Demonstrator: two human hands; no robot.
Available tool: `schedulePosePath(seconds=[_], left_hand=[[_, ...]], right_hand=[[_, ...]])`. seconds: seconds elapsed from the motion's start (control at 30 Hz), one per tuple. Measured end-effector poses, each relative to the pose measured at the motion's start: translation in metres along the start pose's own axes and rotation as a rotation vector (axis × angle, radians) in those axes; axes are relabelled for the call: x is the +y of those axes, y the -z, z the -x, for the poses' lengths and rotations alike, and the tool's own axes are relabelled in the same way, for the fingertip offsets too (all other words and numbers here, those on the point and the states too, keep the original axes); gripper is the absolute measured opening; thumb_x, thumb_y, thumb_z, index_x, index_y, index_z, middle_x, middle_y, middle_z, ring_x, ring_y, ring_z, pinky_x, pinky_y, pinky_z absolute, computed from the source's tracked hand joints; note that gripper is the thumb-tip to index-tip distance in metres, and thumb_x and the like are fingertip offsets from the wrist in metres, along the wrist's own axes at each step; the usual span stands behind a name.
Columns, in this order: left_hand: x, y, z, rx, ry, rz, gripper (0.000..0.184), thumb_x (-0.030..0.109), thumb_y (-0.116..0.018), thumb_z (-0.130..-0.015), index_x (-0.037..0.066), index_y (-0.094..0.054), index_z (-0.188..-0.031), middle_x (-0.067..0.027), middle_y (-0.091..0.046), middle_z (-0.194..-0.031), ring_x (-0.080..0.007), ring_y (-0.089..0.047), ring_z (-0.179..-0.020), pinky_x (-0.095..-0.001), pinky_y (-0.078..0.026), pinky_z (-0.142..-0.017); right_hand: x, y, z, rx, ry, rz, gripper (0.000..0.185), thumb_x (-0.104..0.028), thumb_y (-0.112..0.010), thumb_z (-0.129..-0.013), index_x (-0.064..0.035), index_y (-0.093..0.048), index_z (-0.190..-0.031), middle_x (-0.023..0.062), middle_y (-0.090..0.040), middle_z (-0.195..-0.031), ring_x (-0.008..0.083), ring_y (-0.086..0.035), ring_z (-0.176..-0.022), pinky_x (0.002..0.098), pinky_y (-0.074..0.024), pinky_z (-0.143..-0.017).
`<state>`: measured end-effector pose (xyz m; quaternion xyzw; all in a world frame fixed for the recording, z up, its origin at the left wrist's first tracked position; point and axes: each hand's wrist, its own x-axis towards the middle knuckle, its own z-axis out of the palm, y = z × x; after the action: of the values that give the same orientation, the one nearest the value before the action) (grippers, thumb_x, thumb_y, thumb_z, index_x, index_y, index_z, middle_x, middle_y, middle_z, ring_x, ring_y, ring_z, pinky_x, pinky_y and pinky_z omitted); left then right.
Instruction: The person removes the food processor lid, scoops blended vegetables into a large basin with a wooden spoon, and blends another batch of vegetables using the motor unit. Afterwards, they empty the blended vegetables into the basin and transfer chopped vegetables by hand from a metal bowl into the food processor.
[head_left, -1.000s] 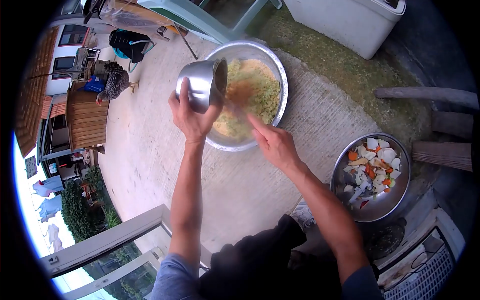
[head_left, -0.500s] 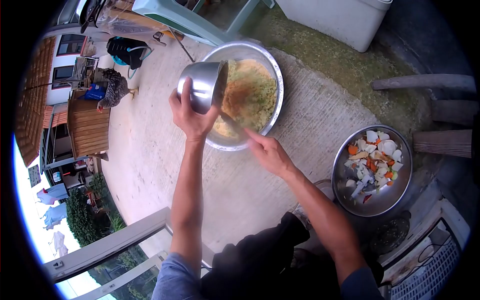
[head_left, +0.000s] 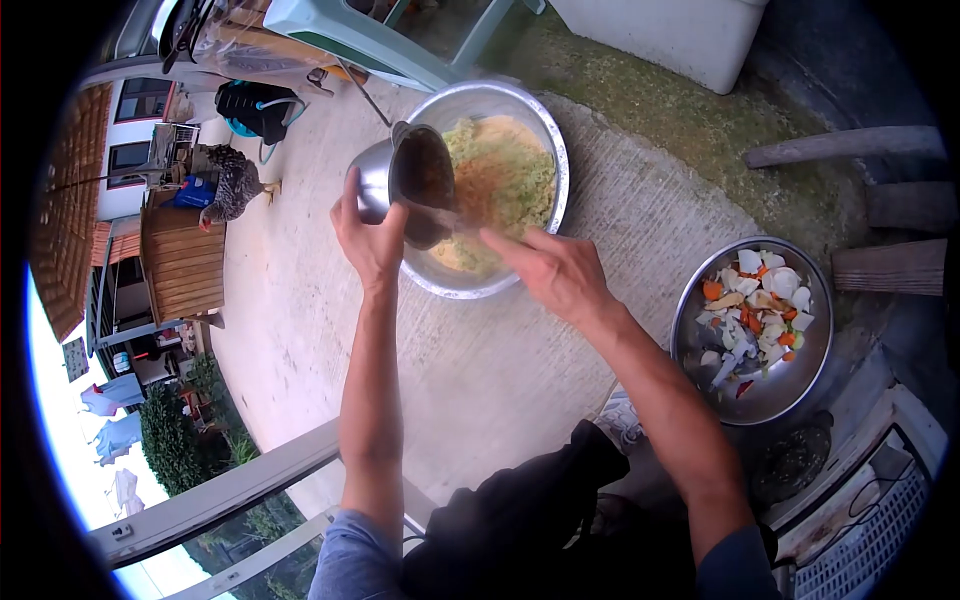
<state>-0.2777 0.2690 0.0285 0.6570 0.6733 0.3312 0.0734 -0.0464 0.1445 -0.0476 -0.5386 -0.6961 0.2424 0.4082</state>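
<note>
My left hand (head_left: 368, 240) grips a small steel bowl (head_left: 372, 184), tilted on its side with the mouth facing right, over the left part of a large metal basin (head_left: 561, 170). Brown residue coats the inside of the small bowl. In the basin lies a crumbly yellow-green mash (head_left: 525, 185) with a reddish-brown patch of powder on it. My right hand (head_left: 562, 278) is closed on the handle of a flat utensil (head_left: 440, 216), whose blurred end reaches the small bowl's mouth. Motion blur hides its exact kind.
A steel bowl of vegetable scraps (head_left: 690, 350) stands on the right. Behind the basin are a pale green plastic stool (head_left: 415, 62) and a white box (head_left: 670, 40). A speckled hen (head_left: 235, 185) stands at the left near a wooden box (head_left: 180, 255). Wooden legs (head_left: 840, 148) jut in at right.
The small bowl has turned so its brown-coated inside faces me more. My right hand has moved up and right, with the utensil still at the bowl's mouth. The view has shifted slightly.
</note>
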Motion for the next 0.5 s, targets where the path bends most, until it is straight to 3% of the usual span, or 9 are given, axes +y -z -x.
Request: schedulePosePath(seconds=[0.1, 0.2, 0.3, 0.4, 0.5], left_hand=[[0.004, 0.006, 0.0, -0.111, 0.232, 0.436, 0.069, 0.014, -0.067, -0.082, -0.003, -0.052, -0.148, -0.0124, -0.066, -0.124, -0.0188, -0.06, -0.108, -0.0336, -0.048, -0.097], [-0.013, 0.013, -0.004, -0.2, 0.335, 0.658, 0.063, 0.018, -0.062, -0.085, -0.006, -0.055, -0.143, -0.0144, -0.065, -0.122, -0.0215, -0.058, -0.112, -0.031, -0.044, -0.1], [-0.027, 0.005, 0.003, -0.148, 0.227, 0.71, 0.062, 0.019, -0.061, -0.085, -0.004, -0.055, -0.143, -0.0126, -0.065, -0.117, -0.0198, -0.059, -0.105, -0.0297, -0.046, -0.095], [-0.027, 0.003, 0.013, -0.094, 0.197, 0.593, 0.062, 0.017, -0.061, -0.085, -0.003, -0.054, -0.144, -0.0098, -0.065, -0.108, -0.017, -0.058, -0.095, -0.0293, -0.046, -0.089], [-0.024, -0.001, 0.018, -0.032, 0.161, 0.608, 0.061, 0.017, -0.059, -0.086, -0.002, -0.053, -0.144, -0.0094, -0.067, -0.116, -0.0201, -0.062, -0.103, -0.033, -0.048, -0.094]], right_hand=[[0.008, 0.007, -0.004, -0.027, 0.045, 0.046, 0.055, -0.002, -0.066, -0.085, -0.0234, -0.068, -0.136, 0.0035, -0.061, -0.081, 0.0247, -0.069, -0.067, 0.0396, -0.0583, -0.061], [0.015, -0.001, -0.001, 0.073, 0.061, 0.086, 0.052, -0.007, -0.066, -0.09, -0.0314, -0.067, -0.136, 0.001, -0.055, -0.076, 0.0174, -0.062, -0.06, 0.0349, -0.0544, -0.053], [0.015, -0.011, 0.003, 0.106, -0.023, 0.083, 0.05, -0.009, -0.067, -0.092, -0.0293, -0.066, -0.138, 0.0019, -0.057, -0.075, 0.0184, -0.064, -0.059, 0.035, -0.0551, -0.053], [0.001, -0.021, 0.009, 0.005, -0.246, -0.177, 0.052, -0.005, -0.066, -0.092, -0.0213, -0.063, -0.141, 0.0084, -0.07, -0.085, 0.0299, -0.072, -0.073, 0.0418, -0.0585, -0.064], [-0.005, -0.029, 0.015, -0.011, -0.287, -0.214, 0.05, -0.01, -0.066, -0.095, -0.0186, -0.06, -0.143, 0.0126, -0.073, -0.09, 0.0332, -0.072, -0.075, 0.0444, -0.0581, -0.066]])
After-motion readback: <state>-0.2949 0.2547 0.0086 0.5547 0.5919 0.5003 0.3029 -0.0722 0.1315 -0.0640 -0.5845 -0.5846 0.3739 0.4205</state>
